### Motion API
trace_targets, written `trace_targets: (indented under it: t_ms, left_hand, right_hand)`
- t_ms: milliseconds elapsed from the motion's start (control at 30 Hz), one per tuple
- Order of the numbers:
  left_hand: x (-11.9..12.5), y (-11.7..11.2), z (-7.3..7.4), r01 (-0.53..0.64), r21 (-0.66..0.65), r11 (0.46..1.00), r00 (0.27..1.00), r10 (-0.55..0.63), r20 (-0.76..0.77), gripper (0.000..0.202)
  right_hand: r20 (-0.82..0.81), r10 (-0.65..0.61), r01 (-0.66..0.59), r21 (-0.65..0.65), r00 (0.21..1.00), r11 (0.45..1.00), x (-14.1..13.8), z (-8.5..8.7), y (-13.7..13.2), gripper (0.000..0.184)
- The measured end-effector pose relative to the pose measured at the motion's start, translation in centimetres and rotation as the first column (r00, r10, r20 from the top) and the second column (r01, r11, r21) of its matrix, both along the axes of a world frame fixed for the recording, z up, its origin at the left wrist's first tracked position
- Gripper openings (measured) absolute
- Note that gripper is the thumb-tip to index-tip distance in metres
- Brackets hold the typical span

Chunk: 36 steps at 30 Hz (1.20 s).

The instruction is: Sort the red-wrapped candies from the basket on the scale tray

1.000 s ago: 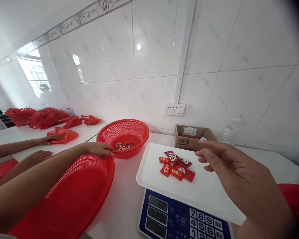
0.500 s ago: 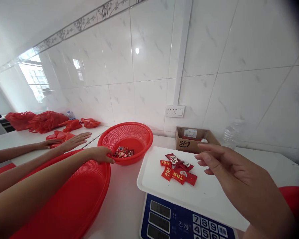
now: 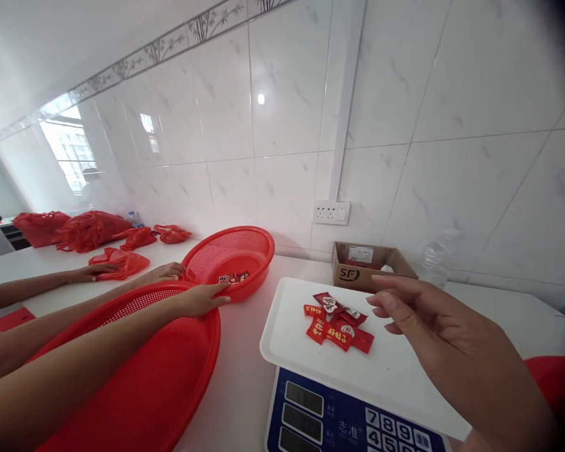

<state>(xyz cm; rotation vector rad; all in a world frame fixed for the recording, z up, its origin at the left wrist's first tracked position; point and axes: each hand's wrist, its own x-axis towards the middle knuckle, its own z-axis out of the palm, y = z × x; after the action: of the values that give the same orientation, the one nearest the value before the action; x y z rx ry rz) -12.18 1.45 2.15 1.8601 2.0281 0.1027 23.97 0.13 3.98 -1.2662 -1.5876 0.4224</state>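
My left hand reaches over the large red basket and lies with stretched fingers against the near rim of the small red basket. That basket is tilted and holds a few red packets. My right hand hovers open and empty above the right side of the white scale tray, close to a small pile of red packets. A co-worker's hand touches the small basket's left rim.
The scale's blue panel with displays and keys faces me. A cardboard box and a clear bottle stand by the tiled wall. The co-worker's other hand rests on a red bag; more red bags lie behind.
The small basket has shifted left and tilted. The co-worker's hand moved from the counter to its left rim. My left hand slid along its near rim; my right hand barely moved.
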Motion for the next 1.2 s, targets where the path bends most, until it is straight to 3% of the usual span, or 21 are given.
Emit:
trace_targets:
  t_ms: [167, 300, 400, 500, 733, 833, 933, 1067, 1200]
  left_hand:
    - [0.6, -0.2, -1.3, -0.019, 0.040, 0.999, 0.999, 0.021, -0.034, 0.078]
    - [2.0, -0.8, -1.4, -0.013, 0.027, 1.000, 0.999, 0.014, -0.040, 0.083]
    - [3.5, -1.4, -0.9, 0.050, -0.045, 0.998, 0.998, -0.052, -0.031, 0.095]
    - [5.3, -2.0, -0.4, 0.133, -0.117, 0.984, 0.991, -0.136, -0.018, 0.094]
    - [9.1, -3.2, 0.7, 0.330, -0.241, 0.913, 0.935, -0.351, -0.049, 0.098]
    - [9.8, -3.5, 2.1, 0.382, -0.230, 0.895, 0.915, -0.401, -0.040, 0.101]
    - [9.9, -3.4, 4.5, 0.391, -0.131, 0.911, 0.918, -0.396, -0.012, 0.099]
    - [9.6, -2.9, 8.1, 0.330, 0.117, 0.937, 0.940, -0.337, 0.048, 0.094]
    - [9.2, -2.1, 11.1, 0.187, 0.375, 0.908, 0.954, -0.260, 0.152, 0.091]
  right_hand:
    - [-0.012, 0.012, -0.012, -0.024, 1.000, 1.000, -0.1, 0.0, 0.0, 0.046]
    - [-0.011, 0.004, -0.005, -0.045, 1.000, 0.999, -0.3, 0.0, 0.1, 0.044]
    - [-0.006, 0.012, -0.012, -0.038, 1.000, 0.999, -0.6, 0.1, 0.2, 0.041]
    - [0.001, 0.017, -0.017, -0.037, 1.000, 0.999, -0.6, 0.0, 0.2, 0.040]
    - [0.027, -0.004, 0.005, -0.046, 1.000, 0.999, -0.4, -0.2, 0.3, 0.040]
    - [0.043, 0.000, 0.003, -0.067, 0.999, 0.998, -0.4, 0.0, 0.2, 0.038]
    - [0.028, 0.008, -0.006, -0.065, 1.000, 0.998, -0.5, 0.1, 0.0, 0.036]
    - [0.030, 0.022, -0.020, -0.056, 0.999, 0.998, -0.5, -0.1, 0.2, 0.036]
    - [0.044, 0.044, -0.041, -0.066, 0.998, 0.997, -0.2, -0.3, 0.5, 0.038]
